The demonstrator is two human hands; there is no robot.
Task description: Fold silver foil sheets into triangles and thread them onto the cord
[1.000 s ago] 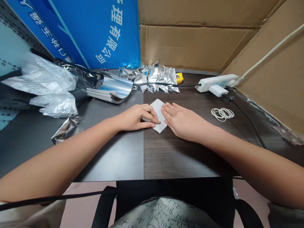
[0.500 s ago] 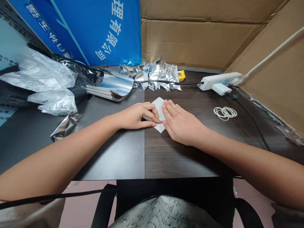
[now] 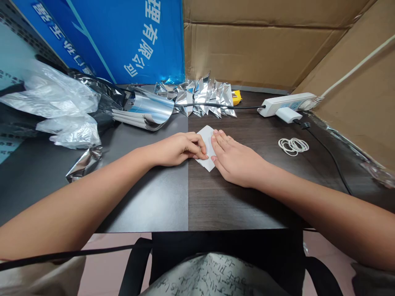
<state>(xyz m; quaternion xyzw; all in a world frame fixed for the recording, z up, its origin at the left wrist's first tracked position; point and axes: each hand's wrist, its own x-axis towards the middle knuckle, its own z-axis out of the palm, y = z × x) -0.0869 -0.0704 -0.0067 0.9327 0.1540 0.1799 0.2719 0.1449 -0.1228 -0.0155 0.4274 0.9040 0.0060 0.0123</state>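
Note:
A small white folded sheet point(image 3: 206, 135) lies on the dark table point(image 3: 216, 197) between my hands. My left hand point(image 3: 179, 149) rests on its left side with the fingers curled and pressed together, the fingertips pinching its edge. My right hand point(image 3: 236, 158) lies flat on its right side, fingers stretched out and held together, pressing it down. Most of the sheet is hidden under both hands; only its far corner and near corner show.
Several folded silver foil pieces point(image 3: 203, 98) stand at the back. A curled stack of silver sheets point(image 3: 145, 113) and plastic bags point(image 3: 58, 111) lie left. A power strip point(image 3: 286, 105) with cable and white rubber bands point(image 3: 293, 146) are right. Cardboard walls surround.
My left hand's fingers have curled in more tightly at the sheet's edge. My right hand has stayed flat on the sheet, hardly moving.

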